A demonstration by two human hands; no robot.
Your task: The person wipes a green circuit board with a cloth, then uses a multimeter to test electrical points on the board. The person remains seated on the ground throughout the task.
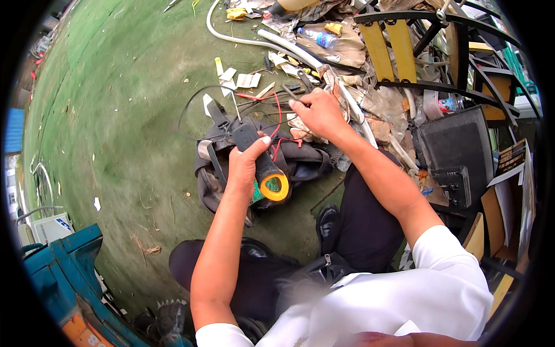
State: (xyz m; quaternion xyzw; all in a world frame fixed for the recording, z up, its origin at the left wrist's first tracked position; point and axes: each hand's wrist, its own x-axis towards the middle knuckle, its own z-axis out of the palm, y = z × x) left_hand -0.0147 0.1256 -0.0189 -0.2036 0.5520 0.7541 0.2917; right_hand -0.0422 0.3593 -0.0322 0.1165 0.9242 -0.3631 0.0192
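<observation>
Left hand [245, 165] is wrapped around a dark clamp meter [250, 137], mid-frame, its yellow ring [284, 194] toward the lower right. Right hand [318, 113], upper centre, has thumb and fingers closed on a slim dark piece [289, 92]; cannot tell whether probe or cable end. Red lead [280, 113] curves between the two hands; thin black lead [180, 113] loops out left of the meter. Dark bag [315, 156] lies beneath, centre.

Judgement on handling: keep the left grip on the meter's body, off the ring, and hold it steady. The right pinch should stay light and well back from any bare tip. Give the leads slack; clear of the bag and the scrap [347, 55], upper right, they seem less likely to snag.
</observation>
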